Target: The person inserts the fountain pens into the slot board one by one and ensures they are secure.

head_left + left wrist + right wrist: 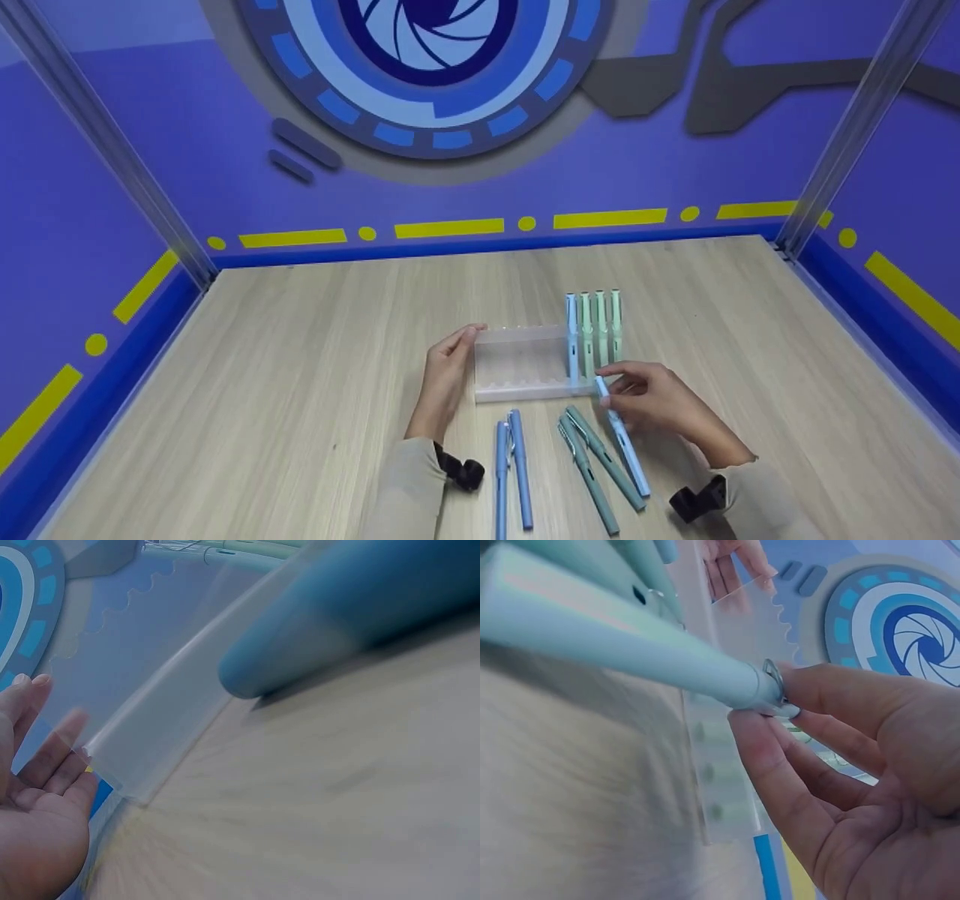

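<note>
Pale wood tabletop (300, 375), streaky grain. On it: clear pen stand (517, 393), two blue pens (501, 480) side by side, two green pens (588, 478) lying slanted.

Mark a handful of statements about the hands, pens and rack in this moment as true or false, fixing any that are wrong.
1. The right hand pinches a light blue pen. True.
2. Both hands hold pens. False: the left hand is at the left end of the clear rack and holds no pen.
3. Two dark green pens lie to the right of two darker blue pens in the head view. True.
4. Six pens stand in the rack. False: four do, one upright light blue pen and three light green pens.
</note>
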A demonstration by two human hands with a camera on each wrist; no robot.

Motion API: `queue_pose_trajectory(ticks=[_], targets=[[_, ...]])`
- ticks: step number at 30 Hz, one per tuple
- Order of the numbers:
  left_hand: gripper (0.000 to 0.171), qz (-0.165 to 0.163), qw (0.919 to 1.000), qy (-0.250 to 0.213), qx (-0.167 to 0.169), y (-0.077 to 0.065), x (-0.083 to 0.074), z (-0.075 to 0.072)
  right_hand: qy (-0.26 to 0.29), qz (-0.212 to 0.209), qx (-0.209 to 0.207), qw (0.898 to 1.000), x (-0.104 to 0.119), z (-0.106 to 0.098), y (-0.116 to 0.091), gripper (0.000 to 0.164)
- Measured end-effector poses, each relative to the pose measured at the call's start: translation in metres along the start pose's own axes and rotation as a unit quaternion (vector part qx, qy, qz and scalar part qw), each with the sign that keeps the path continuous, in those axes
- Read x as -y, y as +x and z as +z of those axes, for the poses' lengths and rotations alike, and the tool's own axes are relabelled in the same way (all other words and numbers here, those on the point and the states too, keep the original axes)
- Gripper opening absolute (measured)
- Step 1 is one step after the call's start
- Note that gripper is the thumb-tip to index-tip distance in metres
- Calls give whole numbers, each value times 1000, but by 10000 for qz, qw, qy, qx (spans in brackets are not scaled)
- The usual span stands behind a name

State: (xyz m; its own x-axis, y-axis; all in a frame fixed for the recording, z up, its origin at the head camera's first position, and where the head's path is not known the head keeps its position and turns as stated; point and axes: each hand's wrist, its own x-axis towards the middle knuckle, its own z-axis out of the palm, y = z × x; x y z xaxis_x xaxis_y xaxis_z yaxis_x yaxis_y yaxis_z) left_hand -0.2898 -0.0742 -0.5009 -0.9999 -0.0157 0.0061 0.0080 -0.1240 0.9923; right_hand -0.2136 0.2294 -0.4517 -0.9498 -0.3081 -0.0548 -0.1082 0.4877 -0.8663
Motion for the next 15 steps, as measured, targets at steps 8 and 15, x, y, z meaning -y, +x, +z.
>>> queue_pose_trajectory(ticks=[8, 15], targets=[[36, -11, 10000, -14, -6, 1, 1, 0, 48, 97, -302, 9995, 6, -1, 2, 46], [41, -11, 9998, 215, 4, -1, 0, -1, 186, -64, -440, 9988, 12, 1, 5, 45]])
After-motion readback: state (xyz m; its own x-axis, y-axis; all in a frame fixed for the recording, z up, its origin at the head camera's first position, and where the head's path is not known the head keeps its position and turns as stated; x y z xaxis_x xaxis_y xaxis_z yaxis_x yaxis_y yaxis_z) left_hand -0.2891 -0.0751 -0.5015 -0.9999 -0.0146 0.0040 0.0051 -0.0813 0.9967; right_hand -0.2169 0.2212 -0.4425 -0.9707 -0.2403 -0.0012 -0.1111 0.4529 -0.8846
